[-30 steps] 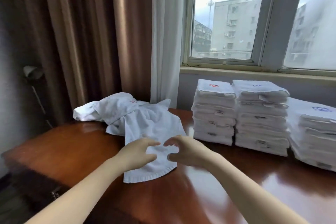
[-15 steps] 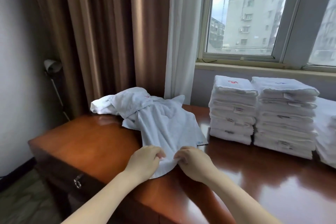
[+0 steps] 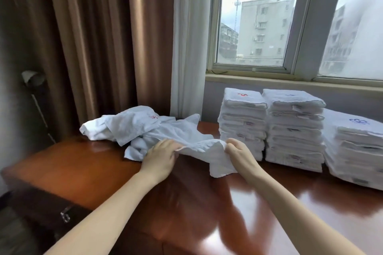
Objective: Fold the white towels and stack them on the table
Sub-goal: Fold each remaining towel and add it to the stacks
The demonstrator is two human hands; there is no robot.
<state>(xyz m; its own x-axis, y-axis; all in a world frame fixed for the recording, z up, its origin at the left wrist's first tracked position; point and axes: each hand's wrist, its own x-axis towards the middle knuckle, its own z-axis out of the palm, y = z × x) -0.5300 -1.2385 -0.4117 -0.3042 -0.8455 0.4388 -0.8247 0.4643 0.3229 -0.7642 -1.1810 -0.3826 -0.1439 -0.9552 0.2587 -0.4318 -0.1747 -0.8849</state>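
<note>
A white towel is lifted off the glossy wooden table, its near edge stretched between my hands. My left hand pinches that edge on the left; my right hand grips it on the right, and a corner hangs below. The towel's far part still lies on a rumpled heap of unfolded white towels at the back left. Three stacks of folded white towels stand at the back right: one with a red mark, a middle one, and a lower one with a blue logo.
Brown curtains and a white sheer curtain hang behind the table. The window sill runs above the stacks. The table's left edge drops to a drawer handle. Bare tabletop lies in front of my arms.
My hands took hold of the towel's near edge, raised it off the table and moved apart, pulling the edge taut. The towel's flat part left the tabletop.
</note>
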